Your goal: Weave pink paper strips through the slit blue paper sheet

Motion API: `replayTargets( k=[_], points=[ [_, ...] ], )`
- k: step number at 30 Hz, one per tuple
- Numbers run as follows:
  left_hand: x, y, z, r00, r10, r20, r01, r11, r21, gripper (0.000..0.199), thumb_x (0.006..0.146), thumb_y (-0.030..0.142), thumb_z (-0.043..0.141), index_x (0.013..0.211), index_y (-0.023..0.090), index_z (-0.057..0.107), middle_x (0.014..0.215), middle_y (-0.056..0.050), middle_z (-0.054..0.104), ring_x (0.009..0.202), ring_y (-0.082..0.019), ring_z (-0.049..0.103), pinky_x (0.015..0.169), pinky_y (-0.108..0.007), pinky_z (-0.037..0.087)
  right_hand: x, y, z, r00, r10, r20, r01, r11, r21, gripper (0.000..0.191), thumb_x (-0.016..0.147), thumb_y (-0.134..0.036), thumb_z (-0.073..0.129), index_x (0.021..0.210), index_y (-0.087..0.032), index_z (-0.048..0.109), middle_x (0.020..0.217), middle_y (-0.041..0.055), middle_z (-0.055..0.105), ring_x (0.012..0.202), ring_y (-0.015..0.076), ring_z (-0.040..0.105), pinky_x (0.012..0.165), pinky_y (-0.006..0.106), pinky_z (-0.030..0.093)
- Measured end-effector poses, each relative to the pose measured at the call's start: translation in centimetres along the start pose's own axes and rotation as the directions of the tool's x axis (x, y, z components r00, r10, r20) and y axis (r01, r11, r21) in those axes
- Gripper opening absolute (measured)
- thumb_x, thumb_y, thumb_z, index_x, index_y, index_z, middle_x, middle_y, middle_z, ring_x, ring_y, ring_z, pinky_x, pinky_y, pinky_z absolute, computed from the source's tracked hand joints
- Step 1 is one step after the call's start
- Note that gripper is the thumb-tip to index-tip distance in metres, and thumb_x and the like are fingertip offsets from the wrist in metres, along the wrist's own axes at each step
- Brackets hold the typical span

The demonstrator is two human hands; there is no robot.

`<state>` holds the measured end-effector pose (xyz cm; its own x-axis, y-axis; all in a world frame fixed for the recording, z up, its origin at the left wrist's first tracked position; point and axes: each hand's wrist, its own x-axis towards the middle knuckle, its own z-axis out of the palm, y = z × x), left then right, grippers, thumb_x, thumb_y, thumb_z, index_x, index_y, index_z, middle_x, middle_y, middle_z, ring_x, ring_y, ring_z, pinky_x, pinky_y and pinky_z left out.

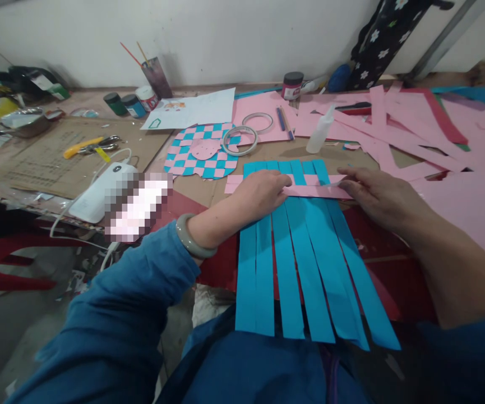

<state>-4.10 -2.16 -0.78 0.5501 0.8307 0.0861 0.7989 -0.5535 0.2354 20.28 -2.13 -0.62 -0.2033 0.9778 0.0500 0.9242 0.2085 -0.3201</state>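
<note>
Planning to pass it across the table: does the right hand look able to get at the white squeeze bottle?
Likely yes: the right hand rests close to the white squeeze bottle, with only cardboard between them and nothing standing in the way.

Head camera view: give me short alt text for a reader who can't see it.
Two bare hands work a pink paper strip across parallel blue paper strips: the left hand, with a pale bangle, lies on the blue strips, and the right hand is at the pink strip's other end. Beyond lies a pink-and-blue woven paper piece.
</note>
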Motion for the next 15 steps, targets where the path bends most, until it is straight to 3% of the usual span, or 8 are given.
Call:
replayTargets(
  k=[4,9,12,15],
  points=[
    [0.1,0.4,-0.3,1.000,0.016,0.025,-0.017,0.997,0.072,0.024,0.093,0.026,0.053,0.103,0.014,0.070,0.102,-0.011,0.070,0.096,-0.024,0.065,0.076,-0.033,0.046,0.3,0.4,0.6,0.999,-0.005,-0.047,0.006,0.999,0.034,0.053,0.087,-0.045,0.041,0.127,-0.019,0.064,0.123,0.0126,0.069,0.114,0.0312,0.064,0.094,0.046,0.050],
    [0.3,1.3,-0.7,0.996,0.041,0.079,-0.058,0.975,0.215,0.027,0.092,0.016,0.044,0.092,0.012,0.071,0.093,-0.013,0.069,0.087,-0.024,0.064,0.068,-0.033,0.043,0.2,0.8,0.7,0.989,-0.093,-0.117,0.107,0.987,0.122,0.047,0.089,-0.045,0.043,0.124,-0.024,0.065,0.123,0.0092,0.070,0.114,0.0303,0.064,0.093,0.047,0.052],
    [0.3,1.5,-0.7,0.997,0.023,0.079,-0.041,0.971,0.235,0.026,0.089,0.012,0.044,0.093,0.012,0.070,0.092,-0.013,0.069,0.083,-0.023,0.063,0.066,-0.032,0.042,-0.2,0.6,0.8,0.968,-0.084,-0.235,0.129,0.974,0.185,0.045,0.090,-0.046,0.045,0.121,-0.023,0.067,0.110,0.0093,0.074,0.109,0.0297,0.067,0.092,0.048,0.052],
    [0.3,1.2,-0.5,1.000,-0.017,0.020,0.014,0.988,0.154,0.026,0.089,0.015,0.044,0.093,0.012,0.070,0.093,-0.012,0.070,0.083,-0.022,0.063,0.067,-0.032,0.042,-1.1,0.1,1.0,0.912,-0.093,-0.399,0.214,0.939,0.269,0.041,0.095,-0.047,0.043,0.116,-0.021,0.067,0.091,0.0067,0.075,0.093,0.0238,0.071,0.086,0.041,0.056]
  ],
)
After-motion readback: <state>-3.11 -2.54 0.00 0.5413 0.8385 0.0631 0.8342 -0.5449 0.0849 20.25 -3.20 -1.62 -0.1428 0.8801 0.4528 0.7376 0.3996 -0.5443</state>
